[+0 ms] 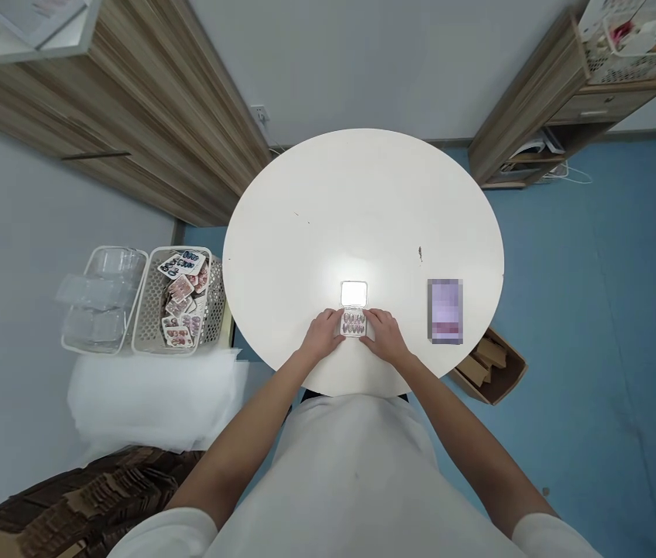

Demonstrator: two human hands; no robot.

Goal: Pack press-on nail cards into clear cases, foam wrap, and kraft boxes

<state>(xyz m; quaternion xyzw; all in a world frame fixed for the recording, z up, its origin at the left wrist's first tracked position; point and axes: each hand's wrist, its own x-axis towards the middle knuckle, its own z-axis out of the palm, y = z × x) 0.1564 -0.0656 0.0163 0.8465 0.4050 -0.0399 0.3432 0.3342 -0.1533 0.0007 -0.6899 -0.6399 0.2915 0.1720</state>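
A small clear plastic case [354, 310] lies on the white oval table [362, 201], close to its near edge. Its lid is swung back away from me and shines with glare. Rows of pinkish press-on nails [354, 323] fill the lower half. My left hand [323, 333] grips the case at its left side, fingers at the hinge end and thumb near the front corner. On the opposite side my right hand [384, 335] holds it in the same way.
A purple, blurred-out box [444, 311] sits at the table's right. Left are a white basket [140, 337] of nail sets, a basket of clear plastic boxes [95, 329], white foam sheets [153, 395] and folded cardboard [107, 496]. A carton [507, 380] stands on the floor, right.
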